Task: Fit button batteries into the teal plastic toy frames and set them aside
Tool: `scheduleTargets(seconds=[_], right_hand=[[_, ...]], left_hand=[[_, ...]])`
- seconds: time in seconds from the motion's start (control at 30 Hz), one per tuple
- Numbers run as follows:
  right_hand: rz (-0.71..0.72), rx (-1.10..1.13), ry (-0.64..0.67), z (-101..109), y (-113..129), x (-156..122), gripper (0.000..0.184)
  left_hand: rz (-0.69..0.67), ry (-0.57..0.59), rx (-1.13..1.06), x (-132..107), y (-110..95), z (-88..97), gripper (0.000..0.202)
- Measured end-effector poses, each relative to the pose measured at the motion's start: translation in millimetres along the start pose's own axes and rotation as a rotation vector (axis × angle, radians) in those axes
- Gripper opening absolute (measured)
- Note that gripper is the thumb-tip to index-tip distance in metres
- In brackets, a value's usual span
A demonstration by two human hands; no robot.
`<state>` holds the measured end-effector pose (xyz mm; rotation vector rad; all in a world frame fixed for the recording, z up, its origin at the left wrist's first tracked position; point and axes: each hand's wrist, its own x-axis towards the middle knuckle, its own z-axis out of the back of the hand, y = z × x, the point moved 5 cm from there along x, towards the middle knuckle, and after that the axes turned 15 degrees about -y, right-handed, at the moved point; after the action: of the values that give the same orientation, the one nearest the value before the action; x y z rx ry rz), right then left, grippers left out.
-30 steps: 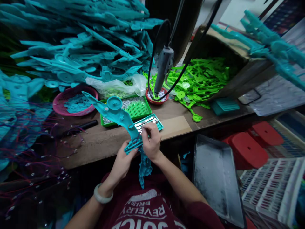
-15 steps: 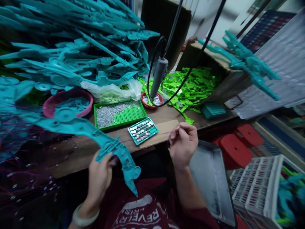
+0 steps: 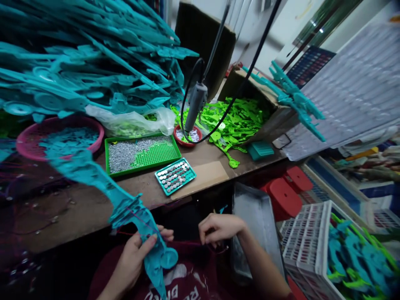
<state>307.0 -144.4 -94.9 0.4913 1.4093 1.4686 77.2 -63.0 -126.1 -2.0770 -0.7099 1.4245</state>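
Observation:
My left hand [image 3: 133, 254] grips a long curved teal plastic part [image 3: 150, 233] near its lower end, the thumb lying across it and the fingers behind. The part is tilted, its far end reaching up over the pink basket. A thin reddish-purple wire [image 3: 137, 217] runs along its surface. My right hand [image 3: 220, 229] is apart from the part, to the right above my lap, with fingers curled in a pinch. A thin dark wire end [image 3: 223, 250] hangs below those fingers; its exact course between the hands is hard to make out.
On the bench are a teal tray of round metal discs [image 3: 175, 176], a green tray of small metal pieces [image 3: 142, 173], and a pink basket [image 3: 23, 141]. A grey electric screwdriver [image 3: 196, 106] hangs above a red bowl [image 3: 187, 144]. A metal tray [image 3: 253, 225] and white crate [image 3: 308, 237] stand right.
My left hand and the teal part have come lower and nearer my body. My right hand has moved down and left, from a raised fist to a palm-down pinch. The view has shifted rightward.

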Motion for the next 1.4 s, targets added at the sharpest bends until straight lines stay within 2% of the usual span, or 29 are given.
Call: scheduleTargets(seconds=[0.07, 0.13, 0.23, 0.27, 0.3, 0.33, 0.43, 0.53, 0.63, 0.77, 0.9, 1.03, 1.17, 1.27, 1.4], right_hand=[[0.082, -0.134, -0.146, 15, 12, -5, 0.022], [0.205, -0.266, -0.387, 40, 32, -2, 0.015], [0.25, -0.437, -0.887, 88, 54, 22, 0.011], [0.245, -0.516, -0.998, 100, 57, 34, 0.01], [0.24, -0.607, -1.052, 109, 58, 49, 0.009], [0.237, -0.699, -1.052, 116, 57, 63, 0.007], [0.227, -0.902, -0.935, 122, 48, 93, 0.005], [0.234, -0.956, -0.895, 122, 43, 91, 0.009], [0.23, -0.881, -0.977, 126, 44, 78, 0.013], [0.173, -0.774, -1.058, 136, 42, 81, 0.01], [0.11, -0.73, -1.011, 142, 34, 99, 0.008], [0.086, -0.68, -0.958, 145, 29, 105, 0.013], [0.095, -0.679, -0.937, 146, 31, 100, 0.016], [0.165, -0.711, -0.941, 146, 38, 96, 0.012], [0.262, -0.818, -0.796, 138, 50, 103, 0.008]], left_hand=[[-0.131, -0.077, 0.015, 8, -8, 5.2, 0.049], [-0.255, -0.152, 0.091, 14, -21, 7.9, 0.048], [-0.374, -0.219, 0.238, 17, -39, 4.0, 0.044], [-0.393, -0.219, 0.26, 17, -43, 1.6, 0.043], [-0.4, -0.206, 0.266, 17, -45, -0.7, 0.043], [-0.398, -0.19, 0.264, 17, -47, -2.0, 0.042], [-0.367, -0.16, 0.282, 18, -45, 3.3, 0.045], [-0.325, -0.155, 0.293, 21, -39, 17.5, 0.046], [-0.229, -0.16, 0.239, 23, -34, 26.1, 0.046], [-0.115, -0.139, 0.125, 18, -40, 12.3, 0.045], [-0.122, -0.139, 0.063, 12, -53, -7.3, 0.043], [-0.116, -0.115, 0.088, 16, -53, -10.3, 0.05], [-0.124, -0.117, 0.081, 21, -48, -6.3, 0.05], [-0.099, -0.08, 0.059, 23, -45, -8.7, 0.048], [-0.069, 0.009, 0.014, 23, -50, -18.4, 0.046]])
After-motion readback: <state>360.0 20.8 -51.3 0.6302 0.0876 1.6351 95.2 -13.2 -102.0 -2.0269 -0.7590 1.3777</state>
